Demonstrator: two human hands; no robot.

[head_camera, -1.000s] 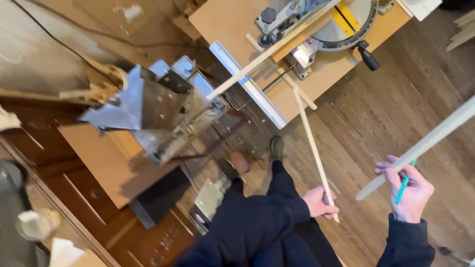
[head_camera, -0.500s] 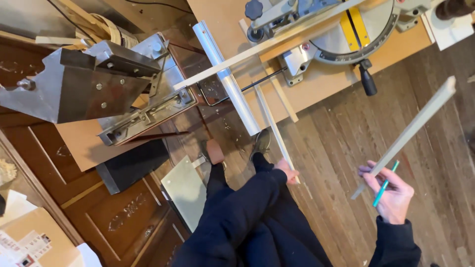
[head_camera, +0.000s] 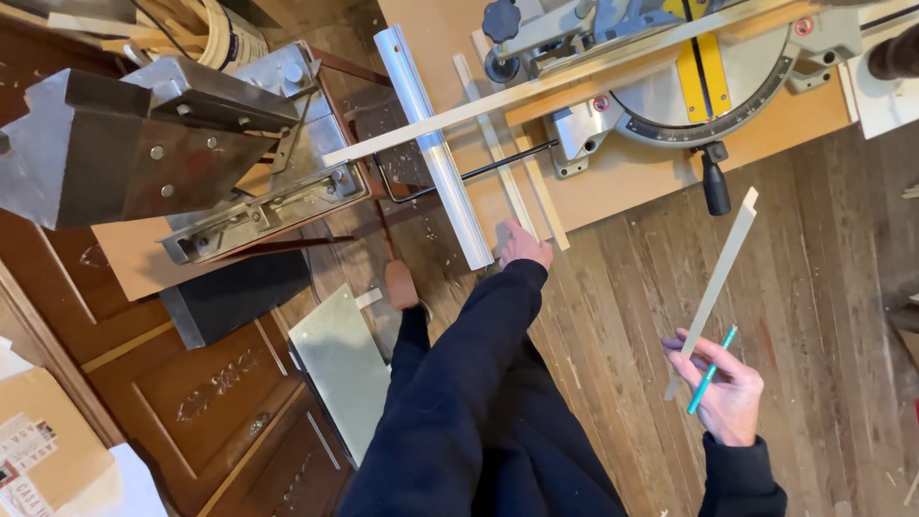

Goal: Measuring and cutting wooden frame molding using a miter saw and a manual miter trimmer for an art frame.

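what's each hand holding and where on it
Right hand: pale notched wooden strip and teal pencil, held at their lower ends. Left hand: thin wooden slat, near end.

The left arm, in a dark sleeve, stretches forward and away from the body, its left hand [head_camera: 524, 244] knuckles-up with fingers curled down at full reach, while the right hand [head_camera: 725, 391] stays low and close, palm turned up, fingers and thumb pinched closed.

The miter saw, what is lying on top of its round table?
A long pale wood strip lies across the miter saw table. The yellow insert shows beneath; the surface directly under the strip is covered.
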